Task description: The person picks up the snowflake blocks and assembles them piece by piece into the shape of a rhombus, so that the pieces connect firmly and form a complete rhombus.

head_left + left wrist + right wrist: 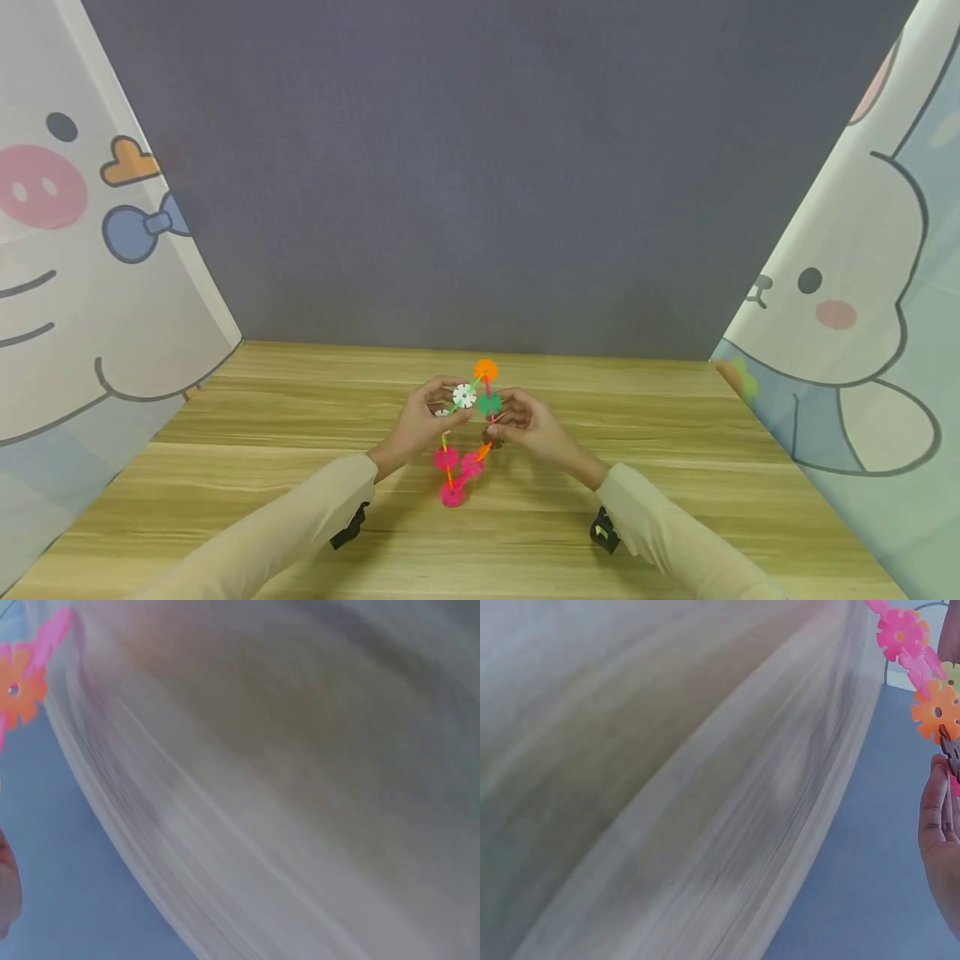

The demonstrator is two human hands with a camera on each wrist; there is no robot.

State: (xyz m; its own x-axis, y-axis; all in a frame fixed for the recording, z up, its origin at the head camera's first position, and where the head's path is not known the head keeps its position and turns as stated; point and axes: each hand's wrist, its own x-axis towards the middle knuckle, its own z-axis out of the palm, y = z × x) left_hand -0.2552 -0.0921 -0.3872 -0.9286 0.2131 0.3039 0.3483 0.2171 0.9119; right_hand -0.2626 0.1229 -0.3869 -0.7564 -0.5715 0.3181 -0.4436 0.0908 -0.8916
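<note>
A closed chain of interlocking notched plastic discs is held up over the table between both hands. My left hand [422, 419] pinches its left side at a white disc [464, 396]. On the right side, my right hand [538, 429] grips the chain by a dark brown disc [493, 437], with its fingers close to a green disc [490, 404]. An orange disc [486, 370] forms the far end; a pink disc [452, 494] hangs at the near end. The left wrist view catches an orange disc [28, 691]; the right wrist view has another orange disc [933, 712] above the fingers.
The wood-grain table [300, 392] lies beneath the hands. A dark grey panel [480, 183] rises behind it, and cartoon-printed panels flank it at left [45, 358] and right [855, 258]. Pale sleeves [300, 517] fill most of both wrist views.
</note>
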